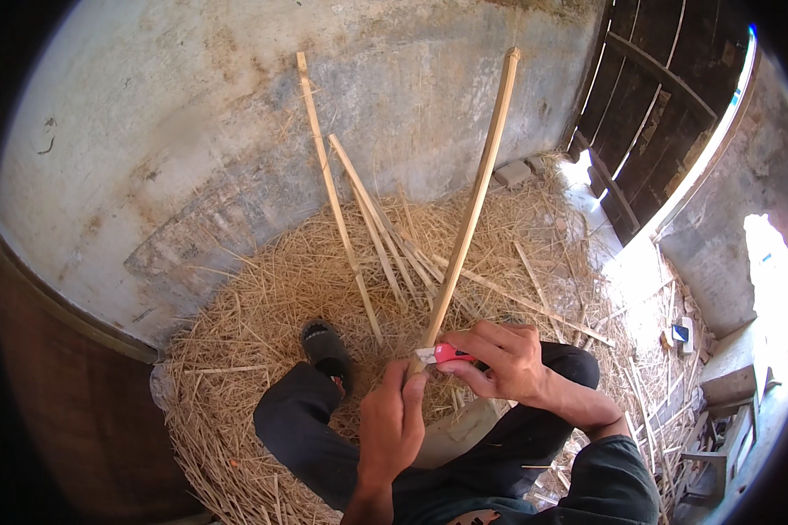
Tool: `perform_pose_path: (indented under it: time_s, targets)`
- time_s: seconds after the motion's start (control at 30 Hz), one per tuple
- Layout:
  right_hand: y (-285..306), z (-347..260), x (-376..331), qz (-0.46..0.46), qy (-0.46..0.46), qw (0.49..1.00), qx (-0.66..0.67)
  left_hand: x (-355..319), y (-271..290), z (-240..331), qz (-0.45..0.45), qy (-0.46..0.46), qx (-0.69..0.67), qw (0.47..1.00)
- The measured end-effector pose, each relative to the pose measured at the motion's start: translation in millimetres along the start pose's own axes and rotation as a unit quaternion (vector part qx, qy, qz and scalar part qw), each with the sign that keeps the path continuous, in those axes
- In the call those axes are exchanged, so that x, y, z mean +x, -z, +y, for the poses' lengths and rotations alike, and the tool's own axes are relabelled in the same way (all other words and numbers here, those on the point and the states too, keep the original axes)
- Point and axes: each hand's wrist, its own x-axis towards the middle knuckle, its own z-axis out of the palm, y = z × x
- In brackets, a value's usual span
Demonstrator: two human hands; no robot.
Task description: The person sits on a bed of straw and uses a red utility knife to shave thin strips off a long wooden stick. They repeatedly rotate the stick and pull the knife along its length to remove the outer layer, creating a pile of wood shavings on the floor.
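A long, pale bamboo strip (480, 188) slants up and away from my lap toward the wall. Its near end is gripped by my left hand (392, 420), which is closed around it with the thumb along the top. My right hand (499, 363) is closed on a red utility knife (451, 352). The knife's blade end lies against the strip just beyond my left thumb. What is left of the knife's handle is hidden under my right fingers.
Straw and shavings (263, 306) cover the floor around my legs. More bamboo strips (337, 210) lean against the stained wall (193, 114) or lie on the straw. A dark wooden door (648, 105) stands at the far right, with a small wooden stool (718, 455) at the right edge.
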Motion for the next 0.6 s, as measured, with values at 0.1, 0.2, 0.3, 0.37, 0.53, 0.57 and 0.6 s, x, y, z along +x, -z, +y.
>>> perform_pose_path:
  time_s: [0.1, 0.2, 0.3, 0.37, 0.53, 0.57, 0.6]
  targets:
    - [1, -1, 2, 0.005, -0.003, 1.000, -0.001, 0, -3, 0, 0.011, -0.017, 0.036, 0.999]
    - [0, -2, 2, 0.013, -0.003, 1.000, -0.001, -2, -3, 2, 0.014, -0.022, 0.060, 0.998]
    - [2, 0, 0, 0.010, -0.013, 1.000, -0.013, 0, -3, 2, 0.003, -0.020, 0.062, 0.998]
    - [2, 13, -6, 0.018, -0.020, 0.999, -0.034, -4, -5, 2, -0.005, -0.003, 0.068, 0.998]
    - [36, 52, 23, 0.133, -0.178, 0.974, -0.044, -22, -9, -11, -0.045, 0.034, 0.057, 0.997]
    - [35, 52, 21, 0.145, -0.185, 0.971, -0.038, -24, -9, -10, -0.047, 0.033, 0.050, 0.997]
    - [34, 51, 18, 0.157, -0.190, 0.969, -0.032, -25, -8, -9, -0.047, 0.033, 0.044, 0.997]
